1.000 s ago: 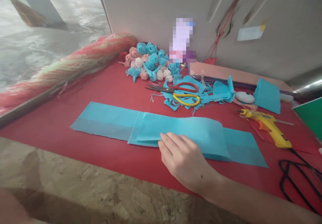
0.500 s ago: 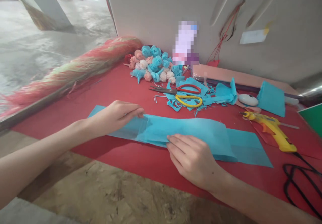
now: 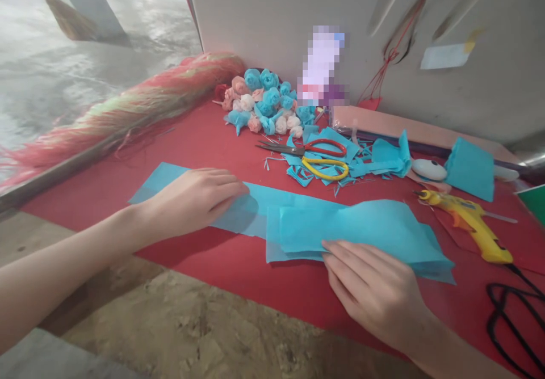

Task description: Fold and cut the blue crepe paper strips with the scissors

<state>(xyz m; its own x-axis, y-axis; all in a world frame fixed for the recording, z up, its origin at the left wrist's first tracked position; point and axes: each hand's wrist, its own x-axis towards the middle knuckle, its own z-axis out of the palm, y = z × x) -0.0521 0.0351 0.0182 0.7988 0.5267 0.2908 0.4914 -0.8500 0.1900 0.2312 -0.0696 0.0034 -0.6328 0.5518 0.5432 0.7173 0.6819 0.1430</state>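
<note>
A long strip of blue crepe paper (image 3: 159, 179) lies across the red surface, and its right part carries folded layers (image 3: 361, 226) of the same paper. My left hand (image 3: 202, 197) rests palm down on the strip's left part, fingers stretched out and lying on it. With thumb and fingertips, my right hand (image 3: 374, 282) pinches the near edge of the folded layers; its thumb is mostly hidden. Behind the strip, scissors (image 3: 326, 160) with one red and one yellow handle lie on blue paper scraps (image 3: 298, 176).
Blue, pink and white paper flowers (image 3: 268, 101) are heaped at the back. To the right lie a yellow glue gun (image 3: 477, 223) with a black cord (image 3: 498, 305), a white oval object (image 3: 429, 169) and folded blue paper (image 3: 470, 169). Red and pale fringe (image 3: 128, 106) runs along the left edge.
My right hand has moved right, drawing the folded layers with it. More of the flat strip now shows at the left. My left hand has flattened onto the strip.
</note>
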